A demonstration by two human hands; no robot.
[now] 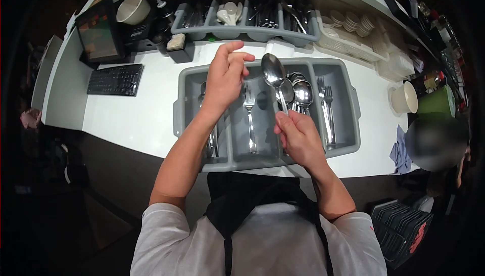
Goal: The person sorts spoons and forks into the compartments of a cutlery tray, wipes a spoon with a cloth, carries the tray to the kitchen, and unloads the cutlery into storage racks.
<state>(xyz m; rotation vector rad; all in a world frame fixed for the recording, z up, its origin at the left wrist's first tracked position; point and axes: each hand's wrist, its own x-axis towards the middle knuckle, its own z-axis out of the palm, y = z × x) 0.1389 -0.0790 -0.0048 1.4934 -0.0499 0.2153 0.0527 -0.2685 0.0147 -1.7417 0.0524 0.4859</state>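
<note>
My right hand (pixel 297 135) is closed around the handle of a metal spoon (pixel 274 70), its bowl raised above the grey cutlery tray (pixel 252 164). Several more spoons (pixel 303 93) lie in the compartment beneath that hand. Over the left part of the tray, my left hand (pixel 228 76) hovers with its fingers apart and nothing in them. A fork (pixel 249 119) rests in the compartment just right of my left wrist. Two or so forks (pixel 329 117) lie in the rightmost compartment. Cutlery in the leftmost compartment is partly hidden by my left forearm.
Behind the tray stands a grey cutlery holder (pixel 242 29) with white spoons and metal cutlery. A cream basket (pixel 348 41) with stacked cups is at back right. A keyboard (pixel 115 80) and screen (pixel 100 31) are left; a cream cup (pixel 404 98) and blue cloth (pixel 400 152) right.
</note>
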